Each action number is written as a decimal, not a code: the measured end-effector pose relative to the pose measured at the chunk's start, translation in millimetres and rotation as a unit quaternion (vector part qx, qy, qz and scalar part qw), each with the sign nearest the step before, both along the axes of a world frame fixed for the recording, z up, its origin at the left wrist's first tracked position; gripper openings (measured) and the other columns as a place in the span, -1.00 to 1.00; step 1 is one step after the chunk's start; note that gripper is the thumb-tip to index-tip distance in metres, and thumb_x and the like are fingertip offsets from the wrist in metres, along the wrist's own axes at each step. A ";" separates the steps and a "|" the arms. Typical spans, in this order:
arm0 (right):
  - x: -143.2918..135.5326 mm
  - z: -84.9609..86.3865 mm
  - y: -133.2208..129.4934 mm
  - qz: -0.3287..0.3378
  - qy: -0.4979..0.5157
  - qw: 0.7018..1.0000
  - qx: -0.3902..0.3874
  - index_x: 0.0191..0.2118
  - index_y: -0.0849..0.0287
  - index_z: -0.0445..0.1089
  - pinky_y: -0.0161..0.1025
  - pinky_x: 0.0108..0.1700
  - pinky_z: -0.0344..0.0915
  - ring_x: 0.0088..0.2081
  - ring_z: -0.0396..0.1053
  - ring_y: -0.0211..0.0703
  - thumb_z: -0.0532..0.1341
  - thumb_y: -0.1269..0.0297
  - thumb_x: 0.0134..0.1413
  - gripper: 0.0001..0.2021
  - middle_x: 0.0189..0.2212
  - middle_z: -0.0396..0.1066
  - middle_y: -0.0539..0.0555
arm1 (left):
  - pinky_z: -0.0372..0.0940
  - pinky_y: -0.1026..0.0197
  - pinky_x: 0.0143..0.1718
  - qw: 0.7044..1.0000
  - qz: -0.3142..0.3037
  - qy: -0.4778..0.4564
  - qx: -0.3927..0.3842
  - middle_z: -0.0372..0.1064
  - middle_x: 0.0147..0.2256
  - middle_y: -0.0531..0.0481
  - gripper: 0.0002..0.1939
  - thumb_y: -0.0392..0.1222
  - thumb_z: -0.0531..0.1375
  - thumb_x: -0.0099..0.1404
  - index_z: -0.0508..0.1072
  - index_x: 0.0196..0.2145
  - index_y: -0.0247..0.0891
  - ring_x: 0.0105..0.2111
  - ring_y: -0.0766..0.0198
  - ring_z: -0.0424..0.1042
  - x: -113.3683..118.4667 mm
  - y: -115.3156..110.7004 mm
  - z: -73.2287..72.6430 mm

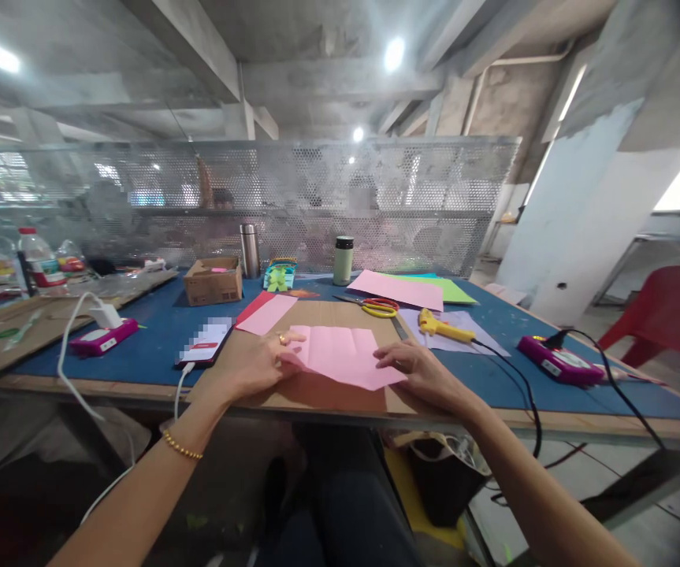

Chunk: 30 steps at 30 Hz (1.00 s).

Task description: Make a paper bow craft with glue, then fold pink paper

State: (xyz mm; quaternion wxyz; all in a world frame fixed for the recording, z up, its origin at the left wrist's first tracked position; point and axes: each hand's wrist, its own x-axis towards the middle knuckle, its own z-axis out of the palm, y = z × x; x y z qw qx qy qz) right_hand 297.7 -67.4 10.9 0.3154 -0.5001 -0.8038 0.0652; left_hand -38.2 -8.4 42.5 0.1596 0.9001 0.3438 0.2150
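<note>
A creased sheet of pink paper (340,354) is held over a piece of cardboard (321,398) at the table's near edge. Several vertical fold lines run through it, and its near edge sags toward me. My left hand (260,365) pinches the sheet's left side, the thumb partly hidden. At the right edge, my right hand (419,372) has its bent fingers closed on the paper. Just beyond the cardboard lie scissors (382,307) with red and yellow handles. A yellow glue gun (443,326) rests on a pale purple sheet (484,340) beyond my right hand.
Left of the cardboard lies a phone (203,342) on a white cable. Purple power strips (559,361) sit at both sides. Farther back stand a cardboard box (213,281), a steel flask (250,250), a green tumbler (343,261) and coloured sheets (399,290). A perforated metal screen (304,181) closes the far side.
</note>
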 end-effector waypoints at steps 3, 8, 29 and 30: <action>-5.4 7.0 -3.6 -0.022 -0.002 1.000 -0.017 -0.24 0.04 0.62 -0.06 0.01 0.32 -0.08 0.44 0.02 0.24 0.16 0.16 -0.80 -0.14 0.58 0.10 | 0.30 0.22 -0.27 0.992 0.075 -0.068 -0.081 0.55 -0.30 -0.07 -0.70 0.01 0.18 0.27 0.60 -0.32 -0.25 -0.30 0.13 0.43 7.1 -4.5 1.1; -14.9 15.6 -3.7 -0.058 -0.016 0.998 -0.034 -0.36 0.12 0.58 -0.24 -0.25 0.27 -0.32 0.40 -0.10 0.19 0.07 0.20 -0.70 -0.40 0.54 0.06 | 0.25 0.26 -0.32 0.958 0.067 -0.203 -0.191 0.52 -0.32 -0.02 -0.70 0.00 0.21 0.19 0.56 -0.28 -0.29 -0.31 0.18 0.39 14.0 -7.0 -10.3; -10.6 -4.0 26.6 -0.047 0.012 0.998 0.041 -0.31 0.08 0.53 -0.18 -0.17 0.33 -0.24 0.40 -0.07 0.20 0.21 0.19 -0.83 -0.32 0.51 0.07 | 0.20 0.18 -0.23 0.947 0.180 -0.261 0.051 0.33 -0.38 0.02 -0.87 -0.15 0.06 0.30 0.26 -0.40 -0.19 -0.33 0.21 0.32 28.7 31.1 -54.8; -9.6 -2.8 21.8 -0.044 0.004 0.999 0.020 -0.31 0.07 0.53 -0.17 -0.15 0.35 -0.24 0.43 -0.06 0.22 0.20 0.18 -0.84 -0.31 0.53 0.06 | 0.22 0.18 -0.24 0.951 0.164 -0.261 0.035 0.34 -0.39 0.03 -0.87 -0.15 0.06 0.30 0.25 -0.41 -0.19 -0.34 0.21 0.32 23.4 31.0 -56.0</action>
